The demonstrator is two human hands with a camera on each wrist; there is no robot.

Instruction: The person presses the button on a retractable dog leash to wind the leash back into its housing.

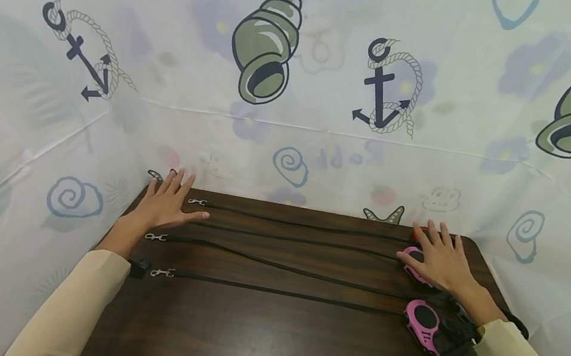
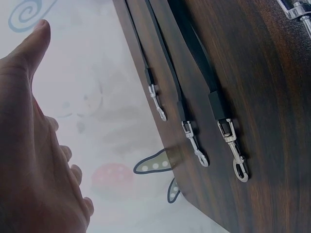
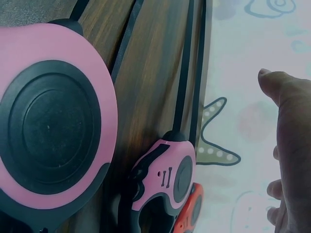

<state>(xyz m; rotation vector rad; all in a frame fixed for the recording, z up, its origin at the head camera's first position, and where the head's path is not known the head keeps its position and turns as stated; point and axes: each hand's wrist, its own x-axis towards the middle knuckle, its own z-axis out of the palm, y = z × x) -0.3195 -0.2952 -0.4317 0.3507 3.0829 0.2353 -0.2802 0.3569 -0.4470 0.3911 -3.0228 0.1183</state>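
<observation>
Across the wood-grained counter (image 1: 263, 343) lie four flat black straps (image 1: 281, 293). The left hand (image 1: 164, 205) and right hand (image 1: 441, 262) are spread wide, holding nothing, near opposite strap ends: seemingly a hands-off step, so a grasp would call for curling one inward. Right, reels (image 1: 424, 318), smooth rounded plastic in pink, red and black; left, small shiny metal clips (image 2: 237, 154).
</observation>
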